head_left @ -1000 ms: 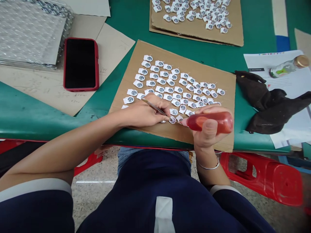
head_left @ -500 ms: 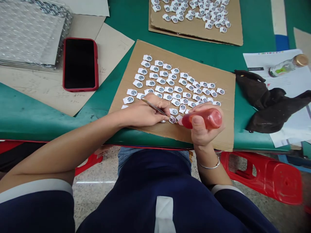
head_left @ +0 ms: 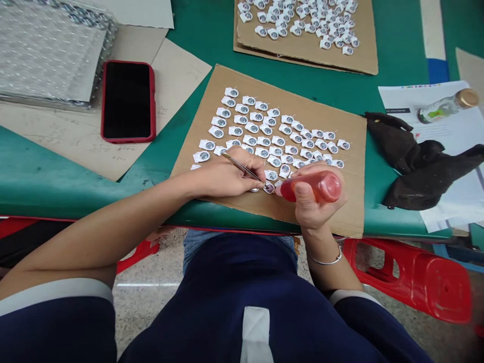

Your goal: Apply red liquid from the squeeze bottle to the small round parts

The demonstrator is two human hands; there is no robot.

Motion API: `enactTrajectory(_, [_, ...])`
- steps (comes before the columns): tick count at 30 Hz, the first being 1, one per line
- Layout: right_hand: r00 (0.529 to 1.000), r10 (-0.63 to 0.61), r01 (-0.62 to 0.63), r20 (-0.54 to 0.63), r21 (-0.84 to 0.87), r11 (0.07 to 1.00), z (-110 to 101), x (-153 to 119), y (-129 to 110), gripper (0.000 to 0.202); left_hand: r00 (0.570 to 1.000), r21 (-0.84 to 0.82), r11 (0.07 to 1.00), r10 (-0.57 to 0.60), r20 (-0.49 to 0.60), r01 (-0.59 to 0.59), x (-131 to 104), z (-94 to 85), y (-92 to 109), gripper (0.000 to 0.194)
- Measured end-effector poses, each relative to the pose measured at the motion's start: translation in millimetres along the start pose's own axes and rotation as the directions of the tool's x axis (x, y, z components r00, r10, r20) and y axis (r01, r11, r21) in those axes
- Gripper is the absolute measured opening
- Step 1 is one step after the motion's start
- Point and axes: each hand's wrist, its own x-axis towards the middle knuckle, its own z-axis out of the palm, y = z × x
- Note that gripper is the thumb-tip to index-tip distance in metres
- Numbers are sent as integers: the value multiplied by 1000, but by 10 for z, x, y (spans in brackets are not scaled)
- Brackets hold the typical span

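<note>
My left hand (head_left: 238, 174) is closed around a pair of metal tweezers (head_left: 239, 164), whose tips rest at a small round white-backed piece (head_left: 268, 188) near the front of a cardboard sheet (head_left: 321, 217). My right hand (head_left: 312, 204) grips a squeeze bottle of red liquid (head_left: 313, 187), tilted so its nozzle points left at that same piece. Whether the nozzle touches it, I cannot tell. Rows of similar white pieces with dark round centres (head_left: 251, 127) cover the cardboard beyond my hands; some are hidden beneath them.
Further back, another cardboard sheet (head_left: 302, 54) bears many such pieces. On the left lie a red-cased phone (head_left: 127, 101), papers and bubble wrap (head_left: 45, 50). To the right are dark cloth gloves (head_left: 423, 166), a small glass bottle (head_left: 446, 106) and a red stool (head_left: 434, 282).
The bottle and my right hand have shifted slightly left, bringing the nozzle closer to the tweezer tips. My left hand keeps its place; the view has moved a little.
</note>
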Motion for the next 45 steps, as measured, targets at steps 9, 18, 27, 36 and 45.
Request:
enactTrajectory(9, [1000,23,-22,-12,57,998,28,6,-46,18,1000,-33,999,-9,9,10,-1,-10,12,6])
enactTrajectory(18, [998,51,-50,-21,70,996,65,1,-68,19,1000,-27,1000,-13,14,13,-3,-3,-5,6])
enactTrajectory(27, [887,375,-236,-269,434,869,-330,623,-187,22,995,-124,992,17,-100,-29,-39,-38,18,6])
enactTrajectory(36, [883,431,-467,185,411,782,-146,976,-67,30,912,252,952,254,-321,-177,-33,132,-95,1])
enactTrajectory(45, [921,370,-387,121,393,834,-72,901,-80,22,831,342,842,506,-231,-418,22,233,-96,9])
